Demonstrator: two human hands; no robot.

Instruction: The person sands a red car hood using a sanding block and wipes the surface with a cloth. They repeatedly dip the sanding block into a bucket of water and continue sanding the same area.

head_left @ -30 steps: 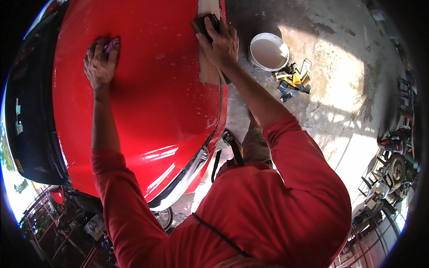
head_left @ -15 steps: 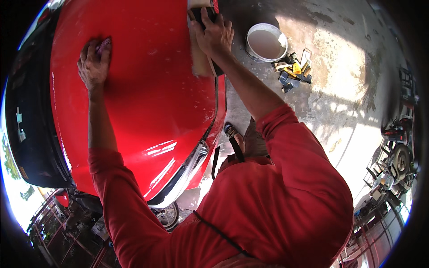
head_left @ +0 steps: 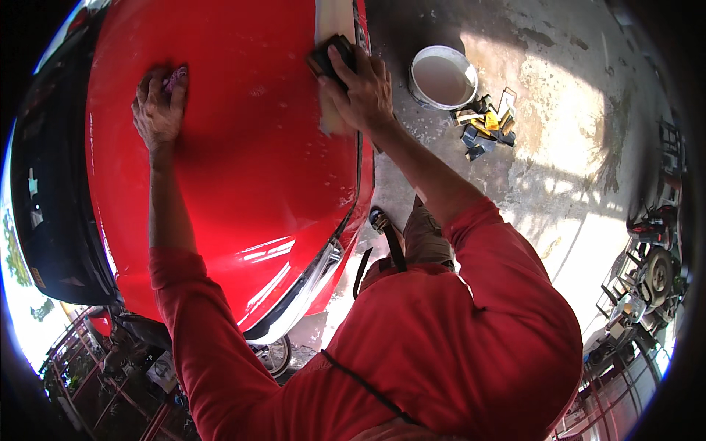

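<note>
A glossy red car hood [head_left: 243,169] fills the left half of the view, with pale dust or water marks on it. Along its right edge runs a beige strip of filler [head_left: 336,121]. My right hand [head_left: 364,88] grips a dark sanding block [head_left: 331,59] laid on that strip, fingers over its top. Farther left, my left hand [head_left: 158,110] rests on the red paint with its fingers curled round a crumpled pink-purple cloth [head_left: 175,78]. Part of the cloth is hidden under the hand.
On the concrete floor to the right stands a white bucket [head_left: 443,77] of greyish, cloudy water. Beside it lies a pile of sanding blocks and scraps [head_left: 485,125]. A headlight [head_left: 301,294] borders the hood's near edge. Metal clutter with a wheel [head_left: 657,275] stands far right.
My right hand has drawn the sanding block nearer and turned it across the beige strip. My left hand stays on the cloth in about the same place. The view has shifted slightly.
</note>
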